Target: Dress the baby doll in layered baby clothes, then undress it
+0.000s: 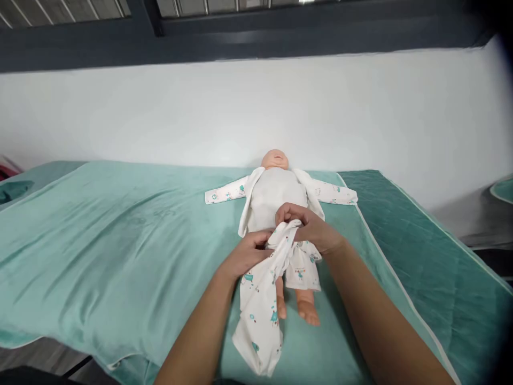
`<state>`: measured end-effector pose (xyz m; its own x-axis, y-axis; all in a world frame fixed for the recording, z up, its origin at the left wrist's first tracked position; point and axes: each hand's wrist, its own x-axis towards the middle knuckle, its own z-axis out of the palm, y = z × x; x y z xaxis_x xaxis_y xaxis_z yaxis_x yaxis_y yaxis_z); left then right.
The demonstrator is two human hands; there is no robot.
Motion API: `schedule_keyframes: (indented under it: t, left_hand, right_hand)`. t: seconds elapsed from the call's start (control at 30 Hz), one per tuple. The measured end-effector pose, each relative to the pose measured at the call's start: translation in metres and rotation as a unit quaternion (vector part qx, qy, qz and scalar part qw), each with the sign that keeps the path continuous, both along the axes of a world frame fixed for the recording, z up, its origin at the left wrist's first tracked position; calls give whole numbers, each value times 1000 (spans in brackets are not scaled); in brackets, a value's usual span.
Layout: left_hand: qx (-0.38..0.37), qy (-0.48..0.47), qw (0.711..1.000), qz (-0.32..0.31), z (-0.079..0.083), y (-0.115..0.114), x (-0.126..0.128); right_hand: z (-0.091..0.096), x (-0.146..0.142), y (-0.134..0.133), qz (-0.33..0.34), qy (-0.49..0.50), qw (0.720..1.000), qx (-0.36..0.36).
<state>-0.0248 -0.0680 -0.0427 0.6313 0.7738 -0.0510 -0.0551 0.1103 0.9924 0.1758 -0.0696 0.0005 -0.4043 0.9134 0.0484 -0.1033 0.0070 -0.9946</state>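
A baby doll (276, 159) lies on its back on a green cloth, its head toward the wall. Its arms are in a white printed jacket (230, 192) that hangs open over the pale torso (276, 190). Both my left hand (250, 254) and my right hand (306, 227) are closed on the bunched top of printed baby pants (260, 305) at the doll's waist. One pant leg covers part of a doll leg, with the foot (308, 310) sticking out below. The other pant leg hangs loose toward me, beside the second bare foot (281, 306).
The green cloth (120, 240) spreads wide to the left, with wrinkles and a drooping front edge. A darker green cover (420, 240) shows at the right. Behind the doll stands a white wall (240, 112), with a dark ledge (280, 37) above it.
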Motion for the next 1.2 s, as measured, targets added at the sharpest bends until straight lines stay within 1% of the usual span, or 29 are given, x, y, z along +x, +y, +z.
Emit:
schedule_keyframes:
  t: [0.03, 0.1, 0.17, 0.27, 0.37, 0.43, 0.53, 0.63, 0.7, 0.8, 0.9, 0.93, 0.97, 1.0, 1.07, 1.1, 1.13, 1.2]
  left_hand:
    - [-5, -10, 1000, 9, 0, -1, 0]
    - [-26, -56, 997, 49, 1, -2, 1]
    - [-61, -104, 988, 92, 2, -3, 2]
    - [-101, -154, 974, 130, 3, -4, 4]
    - [-104, -181, 965, 160, 2, -2, 7]
    - [-108, -193, 959, 174, 1, -1, 6]
    - [-112, -227, 952, 174, 0, -2, 4]
    - [-104, -245, 956, 126, -1, -5, 1]
    - [-94, -243, 959, 115, 0, -7, 2]
    - [-76, -225, 960, 146, 4, -10, 5]
    - [-61, -179, 967, 172, 6, -10, 11]
    - [-52, -159, 967, 194, 6, -9, 13]
    - [-37, -138, 963, 230, 5, -7, 15]
    - [-15, -117, 954, 276, 4, -6, 17]
    - [35, -83, 927, 364, 1, -3, 21]
    - [55, -72, 916, 390, -1, -1, 22]
    - [67, -68, 913, 398, -2, 0, 22]
    - [67, -71, 923, 372, -3, 0, 23]
  right_hand:
    - [-2, 2, 0, -1, 4, 1000, 0]
    - [-5, 5, 0, -4, 18, 1000, 5]
    - [-7, 7, 1, -11, 36, 999, 17]
    - [-12, 5, 4, -16, 56, 997, 42]
    - [-16, 0, 5, -29, 54, 996, 60]
    - [-15, -3, 5, -40, 44, 997, 59]
    - [-12, -6, 2, -41, 48, 997, 36]
    - [-8, -5, -1, -23, 79, 997, 5]
    - [-6, -4, -3, 0, 78, 997, 0]
    - [-5, -4, -5, 50, 41, 998, 22]
    - [-4, -7, -7, 92, 35, 994, 52]
    - [-5, -8, -7, 99, 31, 993, 57]
    - [-5, -10, -7, 99, 21, 993, 60]
    - [-5, -12, -7, 88, 5, 994, 63]
    - [-6, -17, -7, 38, -29, 996, 77]
    - [-6, -19, -7, 10, -39, 995, 87]
    - [-7, -21, -6, -15, -42, 995, 93]
    - [-8, -23, -5, -49, -29, 995, 78]
